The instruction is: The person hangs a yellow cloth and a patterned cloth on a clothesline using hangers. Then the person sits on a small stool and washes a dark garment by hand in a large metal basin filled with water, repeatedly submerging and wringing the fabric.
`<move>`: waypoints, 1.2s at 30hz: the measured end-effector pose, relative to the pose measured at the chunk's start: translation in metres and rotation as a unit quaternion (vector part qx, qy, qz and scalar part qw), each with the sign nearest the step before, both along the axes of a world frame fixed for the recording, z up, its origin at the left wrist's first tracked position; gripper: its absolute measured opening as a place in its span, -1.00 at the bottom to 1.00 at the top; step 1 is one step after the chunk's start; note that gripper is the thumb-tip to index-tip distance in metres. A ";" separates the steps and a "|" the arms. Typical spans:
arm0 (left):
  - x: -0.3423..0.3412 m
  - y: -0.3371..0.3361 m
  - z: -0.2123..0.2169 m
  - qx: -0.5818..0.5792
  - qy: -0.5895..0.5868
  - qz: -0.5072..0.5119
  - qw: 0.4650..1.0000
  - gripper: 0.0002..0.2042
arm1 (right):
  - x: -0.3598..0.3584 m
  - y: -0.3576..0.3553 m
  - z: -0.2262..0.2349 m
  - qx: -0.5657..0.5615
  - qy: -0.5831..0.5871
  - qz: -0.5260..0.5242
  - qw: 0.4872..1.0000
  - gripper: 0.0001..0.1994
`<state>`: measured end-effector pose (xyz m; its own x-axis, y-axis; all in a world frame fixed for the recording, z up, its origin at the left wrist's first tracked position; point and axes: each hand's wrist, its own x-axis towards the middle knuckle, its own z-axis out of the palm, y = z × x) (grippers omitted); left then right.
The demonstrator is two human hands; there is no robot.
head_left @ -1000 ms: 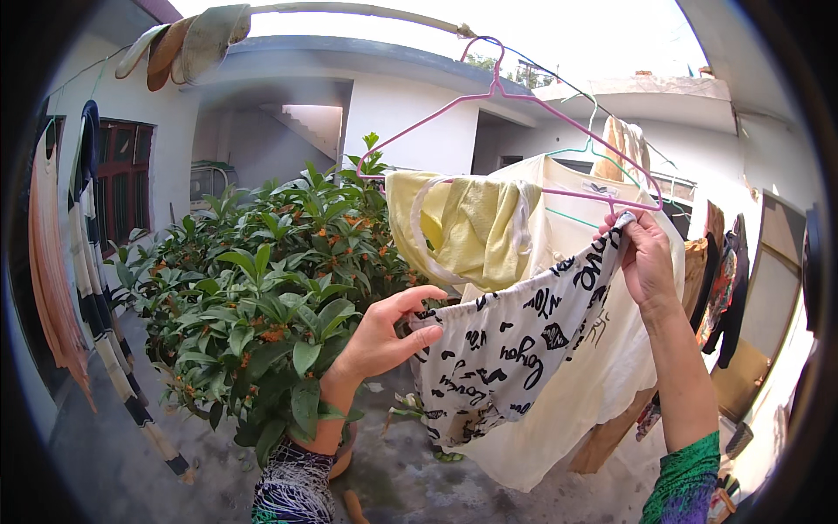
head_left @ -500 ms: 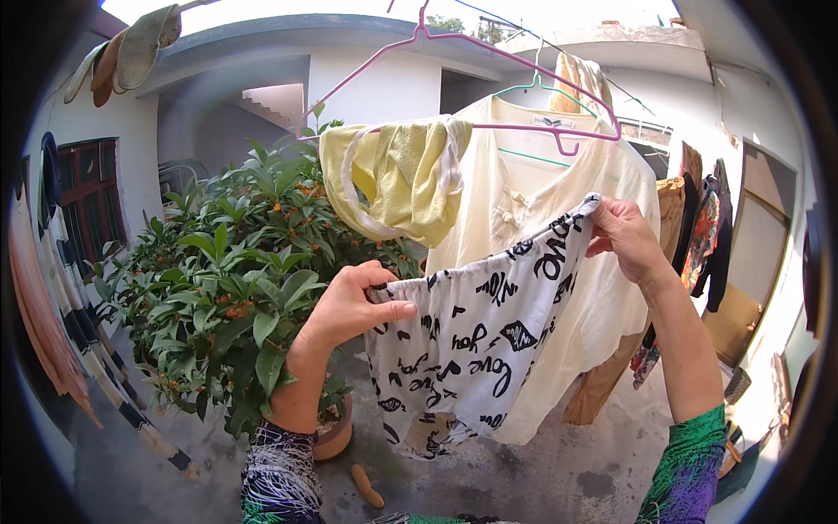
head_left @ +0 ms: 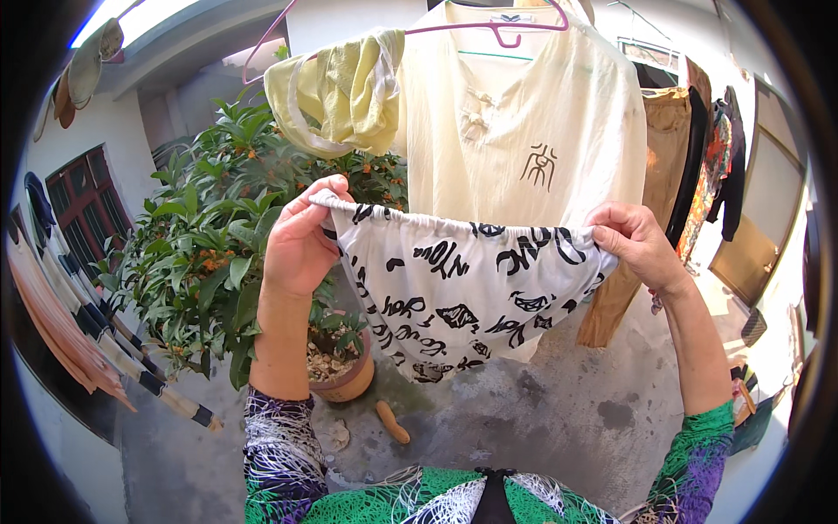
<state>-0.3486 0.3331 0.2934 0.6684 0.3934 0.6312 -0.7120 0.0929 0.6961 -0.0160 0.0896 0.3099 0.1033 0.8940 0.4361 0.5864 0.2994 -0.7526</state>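
White underpants (head_left: pixel 471 293), black-printed with gathered waistband: located at centre of view, spread wide between both hands, body hanging below waistband. Green leafy shrub (head_left: pixel 201 271) with orange blossoms: noted at 9 o'clock. Cream V-neck shirt (head_left: pixel 541 113), knot-buttoned, dark emblem on chest: suspended at 1 o'clock, lower part covered in view by underpants. Tan trousers (head_left: pixel 665 140): hanging at 2 o'clock. Pink hanger (head_left: pixel 524 28): at 12 o'clock, upper part cut off by picture edge. Yellow underpants (head_left: pixel 345 92), white-trimmed: draped over hanger bar at 11 o'clock. Terracotta pot (head_left: pixel 349 382): on concrete floor (head_left: pixel 559 419), 7 o'clock. Right hand (head_left: pixel 642 244), 3 o'clock: thumb and fingers clamped on waistband's right end. Left hand (head_left: pixel 301 240), 9 o'clock: pinched on its left end. Brown oblong object (head_left: pixel 393 423): on floor, 6 o'clock.
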 end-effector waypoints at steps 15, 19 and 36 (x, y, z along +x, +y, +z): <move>0.052 -0.090 -0.079 0.598 0.303 0.139 0.729 -0.61 | 0.007 -0.104 -0.084 0.016 0.156 -0.129 0.979 -0.90; 0.066 -0.123 -0.088 0.470 0.274 0.030 0.838 -0.69 | 0.023 -0.104 -0.100 -0.021 0.217 -0.149 0.965 -0.91; 0.184 -0.149 -0.012 0.403 0.275 0.066 0.870 -0.75 | 0.181 -0.217 -0.138 0.275 0.217 -0.309 0.884 -0.92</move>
<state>-0.1644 0.1846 0.2812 0.9393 0.0679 0.3364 -0.2173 -0.6411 0.7361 0.1653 -0.1277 0.1721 0.7627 0.2723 0.5867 0.4575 0.4141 -0.7869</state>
